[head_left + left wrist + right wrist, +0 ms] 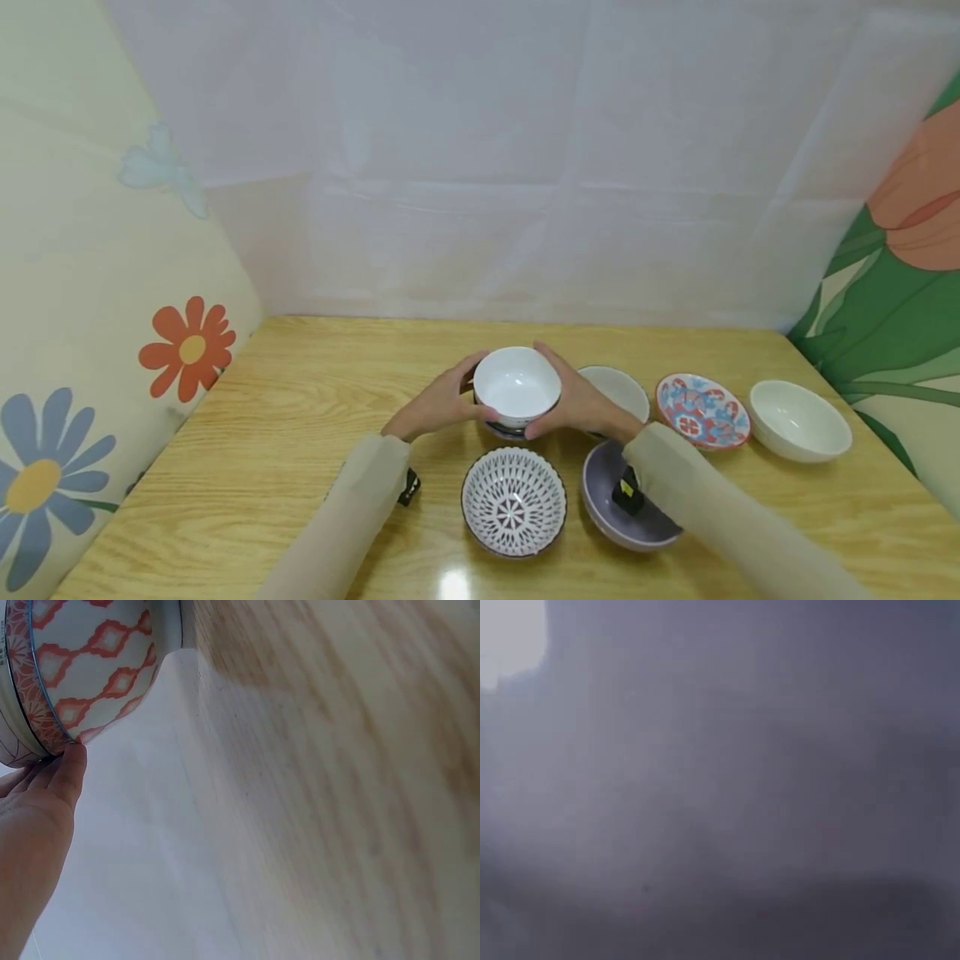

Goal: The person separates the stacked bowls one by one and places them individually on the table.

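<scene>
Both hands [442, 402] [579, 402] curve toward each other; sleeved forearms [341, 517] [712, 500] converge.

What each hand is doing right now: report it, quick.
Left hand: holding the white-lined bowl at its left side.
Right hand: holding the same bowl at its right side.

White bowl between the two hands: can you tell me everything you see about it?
The white bowl is round, plain and smooth inside, and looks like glazed ceramic. It's about upright, opening up, with nothing inside. The left hand and right hand hold its sides. Another bowl shows just under it; I can't tell if they're touching.
</scene>
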The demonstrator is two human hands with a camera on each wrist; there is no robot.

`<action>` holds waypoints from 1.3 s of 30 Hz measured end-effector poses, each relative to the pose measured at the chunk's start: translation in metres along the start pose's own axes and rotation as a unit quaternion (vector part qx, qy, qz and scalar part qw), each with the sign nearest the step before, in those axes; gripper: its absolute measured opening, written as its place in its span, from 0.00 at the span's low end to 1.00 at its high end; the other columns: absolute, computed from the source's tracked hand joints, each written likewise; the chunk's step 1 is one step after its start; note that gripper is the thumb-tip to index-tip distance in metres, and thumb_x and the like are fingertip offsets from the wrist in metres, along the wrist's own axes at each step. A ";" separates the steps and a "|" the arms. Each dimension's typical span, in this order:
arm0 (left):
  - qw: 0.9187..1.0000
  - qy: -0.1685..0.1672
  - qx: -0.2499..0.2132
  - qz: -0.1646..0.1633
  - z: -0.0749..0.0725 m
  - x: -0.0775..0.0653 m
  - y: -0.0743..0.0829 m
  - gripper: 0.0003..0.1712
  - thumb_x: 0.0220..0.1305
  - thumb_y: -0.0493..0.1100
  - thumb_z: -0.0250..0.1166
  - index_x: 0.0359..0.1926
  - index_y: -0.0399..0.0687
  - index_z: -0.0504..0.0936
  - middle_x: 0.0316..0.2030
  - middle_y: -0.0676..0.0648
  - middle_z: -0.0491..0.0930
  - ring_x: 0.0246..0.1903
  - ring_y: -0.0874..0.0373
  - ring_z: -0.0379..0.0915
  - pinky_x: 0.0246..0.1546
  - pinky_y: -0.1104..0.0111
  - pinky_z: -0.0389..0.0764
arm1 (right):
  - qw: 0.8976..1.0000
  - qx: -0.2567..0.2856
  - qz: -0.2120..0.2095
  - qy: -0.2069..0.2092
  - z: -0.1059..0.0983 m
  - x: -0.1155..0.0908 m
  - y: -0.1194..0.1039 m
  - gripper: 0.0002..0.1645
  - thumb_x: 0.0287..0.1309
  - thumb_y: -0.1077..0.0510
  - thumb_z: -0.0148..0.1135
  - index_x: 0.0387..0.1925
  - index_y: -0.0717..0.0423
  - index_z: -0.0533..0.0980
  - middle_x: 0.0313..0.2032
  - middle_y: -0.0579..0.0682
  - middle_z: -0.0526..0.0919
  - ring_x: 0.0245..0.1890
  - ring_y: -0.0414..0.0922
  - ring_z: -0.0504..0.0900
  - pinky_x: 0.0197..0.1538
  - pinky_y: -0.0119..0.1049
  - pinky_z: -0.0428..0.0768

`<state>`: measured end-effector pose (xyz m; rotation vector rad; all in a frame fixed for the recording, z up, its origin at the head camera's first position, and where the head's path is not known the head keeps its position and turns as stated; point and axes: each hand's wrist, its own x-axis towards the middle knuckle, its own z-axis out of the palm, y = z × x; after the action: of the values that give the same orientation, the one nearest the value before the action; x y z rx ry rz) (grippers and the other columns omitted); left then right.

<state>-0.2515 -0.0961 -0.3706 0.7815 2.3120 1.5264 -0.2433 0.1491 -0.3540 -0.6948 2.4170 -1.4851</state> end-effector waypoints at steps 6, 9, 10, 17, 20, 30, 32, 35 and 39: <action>1.000 0.003 0.000 0.005 0.001 0.001 -0.002 0.53 0.54 0.45 0.72 0.74 0.44 0.50 0.70 0.42 0.58 0.68 0.45 0.57 0.69 0.52 0.61 | 0.999 -0.039 -0.002 0.021 0.004 -0.001 0.001 0.79 0.25 0.53 0.85 0.74 0.60 0.42 0.69 0.62 0.59 0.66 0.58 0.64 0.70 0.56 0.58; 1.000 0.000 -0.004 0.005 0.001 0.001 -0.003 0.53 0.55 0.45 0.72 0.74 0.43 0.49 0.71 0.41 0.57 0.69 0.45 0.56 0.69 0.52 0.61 | 0.997 -0.063 0.006 0.034 0.005 -0.002 0.000 0.78 0.25 0.54 0.84 0.74 0.57 0.44 0.69 0.61 0.59 0.67 0.57 0.63 0.70 0.56 0.59; 1.000 -0.001 -0.005 0.004 0.001 0.001 -0.003 0.53 0.55 0.45 0.72 0.74 0.43 0.48 0.71 0.41 0.56 0.69 0.45 0.56 0.69 0.52 0.61 | 0.997 -0.071 0.005 0.037 0.006 -0.002 0.000 0.78 0.25 0.54 0.84 0.74 0.57 0.44 0.69 0.61 0.59 0.66 0.58 0.63 0.69 0.56 0.60; 1.000 -0.005 -0.005 0.011 0.001 0.001 -0.003 0.53 0.56 0.46 0.71 0.74 0.43 0.48 0.71 0.41 0.56 0.69 0.45 0.56 0.69 0.52 0.61 | 0.988 -0.143 -0.012 0.062 0.010 -0.002 0.000 0.78 0.23 0.51 0.85 0.74 0.60 0.46 0.68 0.64 0.60 0.64 0.59 0.67 0.66 0.56 0.66; 1.000 -0.005 -0.003 0.015 0.001 0.000 -0.004 0.53 0.56 0.47 0.71 0.74 0.43 0.49 0.70 0.41 0.57 0.68 0.45 0.57 0.69 0.52 0.61 | 0.987 -0.142 -0.006 0.073 0.011 -0.002 0.001 0.77 0.23 0.51 0.85 0.74 0.59 0.48 0.67 0.63 0.62 0.62 0.58 0.69 0.65 0.55 0.68; 1.000 -0.001 -0.005 0.022 0.002 0.000 -0.004 0.56 0.52 0.47 0.73 0.74 0.45 0.48 0.70 0.42 0.58 0.69 0.46 0.56 0.69 0.53 0.60 | 0.988 -0.112 -0.009 0.107 0.011 -0.003 -0.001 0.72 0.27 0.53 0.83 0.73 0.56 0.51 0.68 0.61 0.62 0.61 0.58 0.70 0.64 0.55 0.69; 1.000 0.000 -0.003 0.016 0.002 -0.001 -0.003 0.56 0.53 0.47 0.73 0.74 0.44 0.48 0.70 0.42 0.57 0.69 0.46 0.55 0.69 0.53 0.60 | 0.989 -0.098 -0.004 0.114 0.011 -0.004 -0.003 0.71 0.27 0.54 0.83 0.73 0.54 0.51 0.69 0.61 0.60 0.62 0.58 0.69 0.64 0.55 0.68; 1.000 -0.001 -0.006 0.009 0.003 -0.001 -0.005 0.57 0.53 0.45 0.73 0.74 0.42 0.46 0.71 0.40 0.57 0.70 0.45 0.55 0.69 0.52 0.60 | 0.989 -0.075 -0.002 0.128 0.010 -0.005 -0.006 0.71 0.28 0.56 0.83 0.73 0.53 0.52 0.69 0.59 0.60 0.63 0.58 0.69 0.65 0.55 0.67; 1.000 0.002 -0.008 0.002 0.003 -0.001 -0.006 0.57 0.53 0.40 0.73 0.74 0.41 0.45 0.71 0.39 0.57 0.69 0.44 0.55 0.69 0.52 0.60 | 0.989 -0.056 -0.016 0.140 0.007 -0.005 -0.010 0.71 0.28 0.58 0.83 0.73 0.54 0.51 0.69 0.59 0.61 0.63 0.58 0.69 0.65 0.55 0.68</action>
<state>-0.2514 -0.0961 -0.3778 0.7796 2.3000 1.5483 -0.2337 0.1425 -0.3485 -0.5826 2.7266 -1.5610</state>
